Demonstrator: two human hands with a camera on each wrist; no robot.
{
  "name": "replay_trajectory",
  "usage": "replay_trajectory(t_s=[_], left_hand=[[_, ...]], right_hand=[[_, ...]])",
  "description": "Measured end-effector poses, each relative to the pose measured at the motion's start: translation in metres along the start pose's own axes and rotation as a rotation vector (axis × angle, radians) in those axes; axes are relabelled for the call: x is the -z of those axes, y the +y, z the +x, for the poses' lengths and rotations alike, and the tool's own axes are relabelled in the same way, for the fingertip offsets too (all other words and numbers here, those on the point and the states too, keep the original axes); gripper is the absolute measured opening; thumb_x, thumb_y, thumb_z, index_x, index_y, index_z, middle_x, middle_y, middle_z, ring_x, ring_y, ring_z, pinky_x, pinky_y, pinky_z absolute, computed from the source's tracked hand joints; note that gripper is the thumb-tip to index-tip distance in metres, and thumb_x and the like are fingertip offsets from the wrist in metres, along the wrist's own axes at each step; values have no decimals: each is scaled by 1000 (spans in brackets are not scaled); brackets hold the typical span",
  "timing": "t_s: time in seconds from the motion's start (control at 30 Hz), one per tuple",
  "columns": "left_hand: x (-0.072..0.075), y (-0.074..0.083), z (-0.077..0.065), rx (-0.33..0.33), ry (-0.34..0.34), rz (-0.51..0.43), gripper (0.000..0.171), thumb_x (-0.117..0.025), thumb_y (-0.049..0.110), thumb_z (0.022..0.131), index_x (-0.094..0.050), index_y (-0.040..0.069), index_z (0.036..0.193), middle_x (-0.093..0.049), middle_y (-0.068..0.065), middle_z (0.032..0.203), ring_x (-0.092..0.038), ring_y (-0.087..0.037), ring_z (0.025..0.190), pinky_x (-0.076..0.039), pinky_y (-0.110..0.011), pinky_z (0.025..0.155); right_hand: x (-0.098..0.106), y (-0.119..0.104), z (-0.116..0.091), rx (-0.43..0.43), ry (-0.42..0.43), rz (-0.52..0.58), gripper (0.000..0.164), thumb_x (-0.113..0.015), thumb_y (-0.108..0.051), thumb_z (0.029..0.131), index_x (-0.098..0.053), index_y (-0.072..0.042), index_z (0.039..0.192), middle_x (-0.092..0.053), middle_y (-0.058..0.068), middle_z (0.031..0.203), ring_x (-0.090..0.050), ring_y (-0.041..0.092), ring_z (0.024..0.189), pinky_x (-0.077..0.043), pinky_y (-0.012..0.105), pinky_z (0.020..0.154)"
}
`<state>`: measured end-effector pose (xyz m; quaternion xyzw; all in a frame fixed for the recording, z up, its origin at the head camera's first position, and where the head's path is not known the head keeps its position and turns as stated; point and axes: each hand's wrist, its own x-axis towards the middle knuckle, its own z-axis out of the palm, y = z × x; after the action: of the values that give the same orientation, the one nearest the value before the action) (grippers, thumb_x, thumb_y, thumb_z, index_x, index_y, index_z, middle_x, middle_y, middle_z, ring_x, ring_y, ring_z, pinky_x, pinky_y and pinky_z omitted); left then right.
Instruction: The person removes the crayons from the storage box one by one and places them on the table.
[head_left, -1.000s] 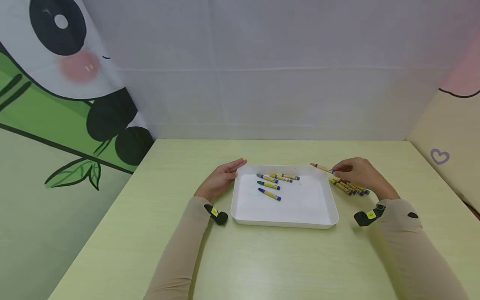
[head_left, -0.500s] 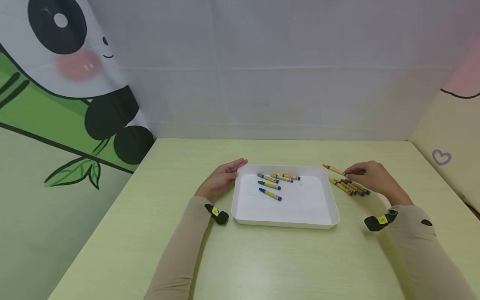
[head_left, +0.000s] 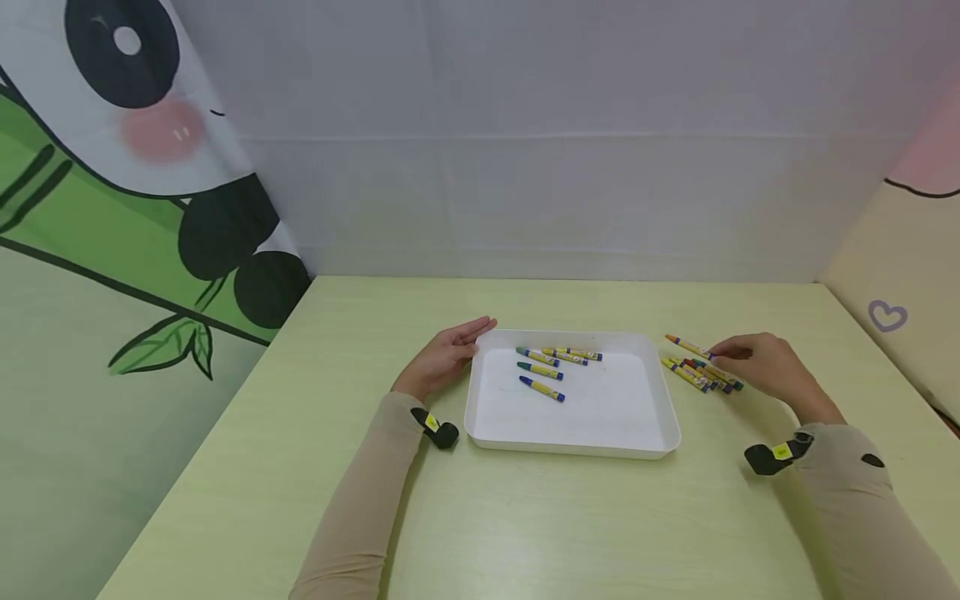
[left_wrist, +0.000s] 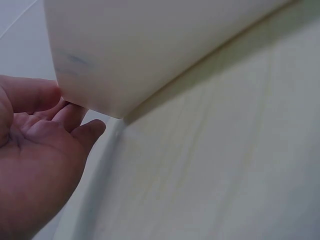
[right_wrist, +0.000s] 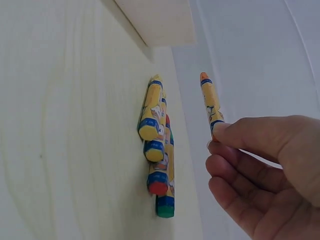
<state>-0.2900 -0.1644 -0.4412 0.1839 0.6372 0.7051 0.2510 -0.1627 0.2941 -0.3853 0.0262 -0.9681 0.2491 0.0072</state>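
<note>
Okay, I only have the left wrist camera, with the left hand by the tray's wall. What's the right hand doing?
Observer: The right hand pinches an orange-tipped crayon.
Operator: Anything inside the tray?
Observer: Yes, five crayons lie in the tray.
Operator: And outside it?
Observer: A loose bunch of crayons lies on the table, beside the tray's right side.
</note>
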Motion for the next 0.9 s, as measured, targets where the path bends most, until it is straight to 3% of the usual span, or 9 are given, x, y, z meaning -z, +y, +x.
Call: replay_trajectory(t_s=[0.2, 0.9], left_hand=[[-1, 2, -2, -7, -7, 3, 58, -33, -9, 97, -25, 7, 152, -27, -4, 159, -20, -18, 148, -21, -39, 119], [-1, 2, -3, -10, -2, 0, 56, -34, -8, 98, -27, 7, 152, -29, -4, 158, -20, -18, 147, -21, -38, 119]], right_hand=[[3, 6, -8, -27, 8, 0, 35, -60, -24, 94, -66, 4, 114, -67, 26, 109, -61, 42, 101, -49, 52, 80], [7, 24, -21, -60, 17, -39, 33, -61, -20, 93, -67, 6, 111, -67, 27, 107, -60, 44, 99, -49, 52, 78]])
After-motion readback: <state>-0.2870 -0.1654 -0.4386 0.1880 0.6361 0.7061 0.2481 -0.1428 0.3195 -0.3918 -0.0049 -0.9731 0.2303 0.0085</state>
